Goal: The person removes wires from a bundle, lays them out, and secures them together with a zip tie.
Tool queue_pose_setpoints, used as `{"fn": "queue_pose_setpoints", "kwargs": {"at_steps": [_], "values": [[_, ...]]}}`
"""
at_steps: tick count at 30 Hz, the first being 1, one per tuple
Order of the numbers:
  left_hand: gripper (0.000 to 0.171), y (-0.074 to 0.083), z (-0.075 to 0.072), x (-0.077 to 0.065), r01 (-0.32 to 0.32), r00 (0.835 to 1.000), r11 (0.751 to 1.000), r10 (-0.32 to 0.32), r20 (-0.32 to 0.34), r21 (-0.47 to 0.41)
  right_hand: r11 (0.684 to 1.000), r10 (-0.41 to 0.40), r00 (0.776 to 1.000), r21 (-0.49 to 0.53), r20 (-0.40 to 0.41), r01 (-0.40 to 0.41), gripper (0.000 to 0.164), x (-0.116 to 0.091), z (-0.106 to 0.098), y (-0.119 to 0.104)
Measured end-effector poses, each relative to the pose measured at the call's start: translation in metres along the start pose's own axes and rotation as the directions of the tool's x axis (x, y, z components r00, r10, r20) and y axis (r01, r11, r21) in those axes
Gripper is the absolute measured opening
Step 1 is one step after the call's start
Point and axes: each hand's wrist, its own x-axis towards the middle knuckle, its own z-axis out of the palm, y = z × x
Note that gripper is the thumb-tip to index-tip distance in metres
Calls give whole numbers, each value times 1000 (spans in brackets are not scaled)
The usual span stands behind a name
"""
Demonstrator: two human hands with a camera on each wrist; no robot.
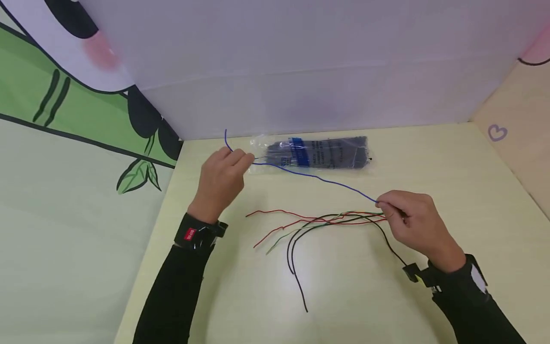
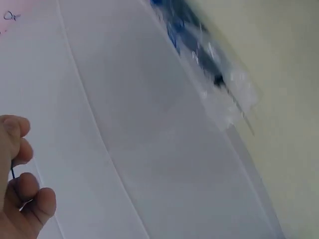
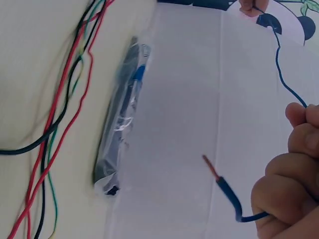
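Your left hand [image 1: 222, 179] and right hand [image 1: 416, 223] each pinch the blue wire [image 1: 318, 177], which runs between them above the desk [image 1: 361, 296]. Loose red, black and green wires [image 1: 343, 220] lie nearer you, and a plastic-wrapped packet [image 1: 331, 153] lies beyond, by the wall [image 1: 301, 105].
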Motion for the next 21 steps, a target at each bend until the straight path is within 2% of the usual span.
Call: {"fn": "queue_pose_setpoints", "kwargs": {"at_steps": [3,7,10,14,17,21], "values": [[24,1,0,-12,-4,991,999,11,134,-52,995,56,998,-84,21,-54,20,-9,-4,10],[20,17,11,-19,36,971,996,-17,240,-77,980,139,990,-144,-5,-138,17,-13,-2,20],[13,30,20,-26,38,963,999,-30,269,-25,976,182,983,-118,-14,-182,16,-15,0,23],[8,40,28,-33,39,963,997,-56,263,69,974,214,977,-75,1,-213,18,-17,2,22],[17,42,28,-37,86,954,996,-92,286,34,975,211,977,-81,23,-208,21,-21,0,22],[24,38,25,-44,173,928,983,-139,346,-69,960,201,973,-220,115,-172,22,-28,-1,23]]}}
